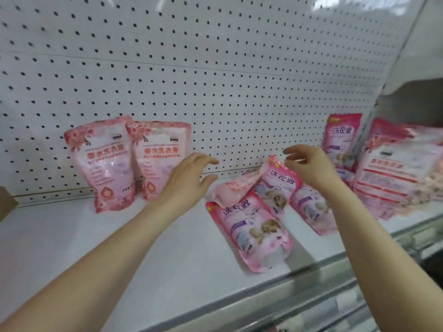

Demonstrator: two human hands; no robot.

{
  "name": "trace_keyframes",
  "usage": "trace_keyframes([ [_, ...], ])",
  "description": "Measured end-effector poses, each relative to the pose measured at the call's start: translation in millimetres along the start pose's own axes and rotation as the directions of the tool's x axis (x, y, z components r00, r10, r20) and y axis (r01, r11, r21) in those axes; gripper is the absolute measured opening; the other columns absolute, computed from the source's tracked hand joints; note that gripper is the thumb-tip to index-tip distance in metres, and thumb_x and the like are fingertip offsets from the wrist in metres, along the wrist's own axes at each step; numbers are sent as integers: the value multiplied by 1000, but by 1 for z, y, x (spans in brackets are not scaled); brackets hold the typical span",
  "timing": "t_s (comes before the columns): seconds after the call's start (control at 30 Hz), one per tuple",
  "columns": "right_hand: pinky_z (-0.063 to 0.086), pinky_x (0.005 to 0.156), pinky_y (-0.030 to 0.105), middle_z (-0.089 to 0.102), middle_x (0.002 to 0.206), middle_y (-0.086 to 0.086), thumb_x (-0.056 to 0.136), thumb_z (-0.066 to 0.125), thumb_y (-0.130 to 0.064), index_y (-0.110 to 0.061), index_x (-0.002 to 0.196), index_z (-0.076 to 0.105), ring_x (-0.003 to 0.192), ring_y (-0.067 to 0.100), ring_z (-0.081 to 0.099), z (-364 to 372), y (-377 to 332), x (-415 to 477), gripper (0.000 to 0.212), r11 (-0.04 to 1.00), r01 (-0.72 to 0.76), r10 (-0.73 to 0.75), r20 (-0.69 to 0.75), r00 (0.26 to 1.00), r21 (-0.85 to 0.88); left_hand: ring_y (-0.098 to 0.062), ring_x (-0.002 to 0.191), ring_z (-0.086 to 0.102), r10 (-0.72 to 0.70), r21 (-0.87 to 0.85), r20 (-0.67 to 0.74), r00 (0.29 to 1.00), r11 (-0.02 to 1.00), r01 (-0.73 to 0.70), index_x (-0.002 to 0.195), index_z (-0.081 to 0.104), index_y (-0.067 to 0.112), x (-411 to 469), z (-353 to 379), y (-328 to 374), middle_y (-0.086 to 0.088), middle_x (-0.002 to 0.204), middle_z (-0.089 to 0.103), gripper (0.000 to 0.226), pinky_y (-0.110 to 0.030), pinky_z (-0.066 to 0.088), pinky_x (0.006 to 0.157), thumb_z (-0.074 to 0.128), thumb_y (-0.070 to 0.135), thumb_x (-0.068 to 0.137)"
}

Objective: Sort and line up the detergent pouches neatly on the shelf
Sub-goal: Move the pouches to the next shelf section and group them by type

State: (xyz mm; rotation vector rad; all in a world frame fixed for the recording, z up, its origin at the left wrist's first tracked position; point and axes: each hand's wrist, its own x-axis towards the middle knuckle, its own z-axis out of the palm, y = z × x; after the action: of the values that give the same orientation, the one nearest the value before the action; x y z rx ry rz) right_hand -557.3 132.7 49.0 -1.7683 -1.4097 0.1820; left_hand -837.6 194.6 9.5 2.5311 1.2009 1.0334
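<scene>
Two pink pouches with red lettering (105, 164) (159, 159) stand upright side by side against the pegboard at the left. In the middle lies a loose heap of pink pouches with purple lettering: one flat near the shelf front (251, 231), one tilted up (278, 185), one behind my right forearm (309, 207), and a pale one on its side (230, 191). My left hand (189, 178) hovers open between the standing pair and the heap. My right hand (309, 166) is open just above the tilted pouch's top corner, fingers spread.
The white shelf (119, 248) has a metal price rail (311, 291) along its front edge. A white pegboard (215, 68) forms the back. At the right, one pouch (342, 137) stands upright and more pink pouches (395, 176) lean in a blurred pile.
</scene>
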Motion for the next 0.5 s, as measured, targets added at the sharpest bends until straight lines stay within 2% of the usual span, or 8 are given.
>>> trace_keyframes([
  [0.1,55,89,43,71,104,5,88,67,-17,-18,117,68,93,22,67,-9,31,10,29,993,-37,40,25,999,-112,-15,121,52,-14,47,118,993,999,9,126,58,27,21,36,19,6,132,56,35,-30,36,98,56,39,94],
  [0.2,51,94,43,69,113,7,89,67,-20,-17,125,65,102,25,65,-13,53,29,36,975,-42,65,100,993,-217,-18,116,57,-63,106,165,984,993,46,125,60,27,45,65,44,4,128,61,37,-34,41,96,54,44,93],
  [0.27,51,94,38,67,121,8,91,65,-21,-17,131,61,107,25,64,-12,66,42,41,959,-40,90,170,981,-279,-22,107,61,-109,130,210,972,988,83,121,62,25,61,82,60,0,119,66,36,-36,46,89,54,44,92],
  [0.37,48,91,33,63,130,9,94,60,-28,-16,136,56,113,28,61,-5,81,61,44,934,-10,114,269,956,-358,-25,88,60,-222,223,316,922,962,156,102,61,19,85,112,81,-2,94,64,26,-32,46,70,55,41,89],
  [0.43,47,91,33,62,132,12,93,59,-24,-14,135,55,117,29,59,2,87,72,44,910,30,122,337,934,-414,-23,89,57,-294,316,324,899,930,190,99,59,17,95,129,90,-2,94,60,22,-32,43,69,58,37,89],
  [0.5,49,87,34,61,131,14,92,59,-22,-11,136,51,115,30,59,10,91,83,46,894,55,142,398,906,-445,-25,98,60,-341,383,270,901,896,224,103,63,16,102,139,93,-4,97,62,16,-34,45,74,59,27,92],
])
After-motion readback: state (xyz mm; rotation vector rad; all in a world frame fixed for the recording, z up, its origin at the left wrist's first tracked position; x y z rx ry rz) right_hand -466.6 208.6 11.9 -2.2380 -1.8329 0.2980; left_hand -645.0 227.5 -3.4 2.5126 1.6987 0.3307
